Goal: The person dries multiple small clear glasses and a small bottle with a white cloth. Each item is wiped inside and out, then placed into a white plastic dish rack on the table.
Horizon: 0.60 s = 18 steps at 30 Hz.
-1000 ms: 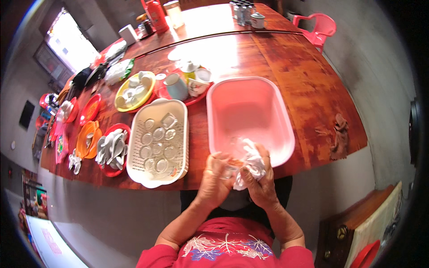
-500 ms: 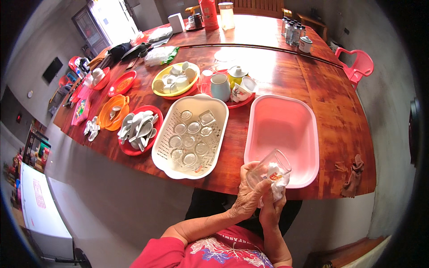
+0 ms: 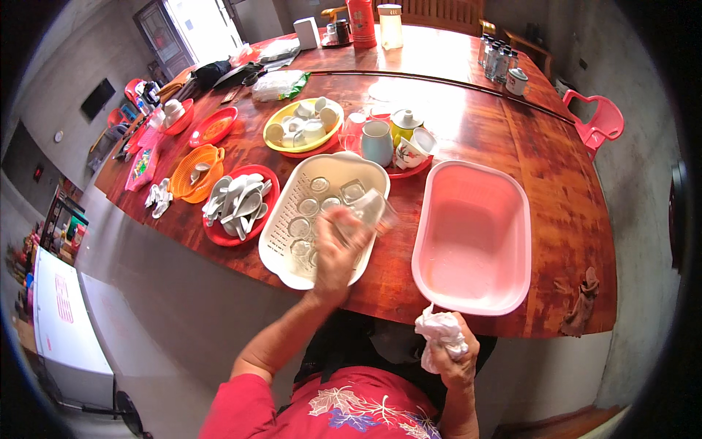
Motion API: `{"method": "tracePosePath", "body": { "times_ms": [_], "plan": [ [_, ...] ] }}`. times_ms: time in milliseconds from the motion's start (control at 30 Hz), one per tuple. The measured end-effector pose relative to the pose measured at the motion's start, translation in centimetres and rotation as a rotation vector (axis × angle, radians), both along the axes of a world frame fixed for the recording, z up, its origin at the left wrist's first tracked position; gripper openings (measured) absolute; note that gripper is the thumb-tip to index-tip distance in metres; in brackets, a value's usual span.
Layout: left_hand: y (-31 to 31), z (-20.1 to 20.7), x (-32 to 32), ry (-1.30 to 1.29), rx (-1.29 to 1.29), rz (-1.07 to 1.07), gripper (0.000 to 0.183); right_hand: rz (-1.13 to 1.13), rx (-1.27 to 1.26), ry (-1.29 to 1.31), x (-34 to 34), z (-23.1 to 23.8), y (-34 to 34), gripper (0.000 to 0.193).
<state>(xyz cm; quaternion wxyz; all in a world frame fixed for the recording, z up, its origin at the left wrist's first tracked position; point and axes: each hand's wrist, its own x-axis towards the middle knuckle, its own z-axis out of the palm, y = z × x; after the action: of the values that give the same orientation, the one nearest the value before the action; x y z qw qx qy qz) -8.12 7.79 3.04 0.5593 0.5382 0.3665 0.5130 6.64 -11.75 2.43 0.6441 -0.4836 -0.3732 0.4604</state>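
Note:
A clear drinking glass (image 3: pixel 382 212), tilted and smeared by motion, is gripped in my left hand (image 3: pixel 338 245) above a cream perforated basket (image 3: pixel 276 250). Several small clear glasses (image 3: pixel 300 227) stand in that basket, some of them hidden behind my hand. My right hand (image 3: pixel 458 353) is closed round a crumpled white cloth (image 3: pixel 441 331), just below the near edge of a pink basin (image 3: pixel 419 257). Some moisture glints on the basin's bottom.
Left of the basket stand a red plate of white spoons (image 3: pixel 238 205), an orange colander (image 3: pixel 196 192) and a yellow bowl of cups (image 3: pixel 274 143). Behind it, a red tray holds a pale blue mug (image 3: pixel 376 143). A brown rag (image 3: pixel 583 300) hangs at the table's right edge.
My left hand has carried the glass leftward, from above the pink basin's near edge to over the basket. My right hand has come apart from the glass, keeping the white cloth.

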Motion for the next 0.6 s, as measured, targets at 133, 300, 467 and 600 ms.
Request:
{"method": "tracePosePath", "body": {
  "times_ms": [133, 300, 467, 600],
  "plan": [
    [8.9, -0.4, -3.4, 0.240, 0.410, 0.190, 0.060, -0.039, 0.049, -0.050, 0.7, -0.6, -0.1, 0.029],
    [14.3, -0.7, -3.9, 0.701, 0.618, 0.167, 0.055, -0.097, 0.028, -0.126, 0.7, -1.8, 0.2, 0.030],
    [16.1, -2.2, -3.6, 0.822, 0.744, 0.126, 0.057, -0.106, 0.019, -0.134, 1.2, -2.4, 0.2, 0.033],
    [16.4, -2.9, -3.4, 0.899, 0.769, 0.127, 0.057, -0.172, 0.062, -0.101, 0.9, -1.7, 0.5, 0.041]
  ]
}}
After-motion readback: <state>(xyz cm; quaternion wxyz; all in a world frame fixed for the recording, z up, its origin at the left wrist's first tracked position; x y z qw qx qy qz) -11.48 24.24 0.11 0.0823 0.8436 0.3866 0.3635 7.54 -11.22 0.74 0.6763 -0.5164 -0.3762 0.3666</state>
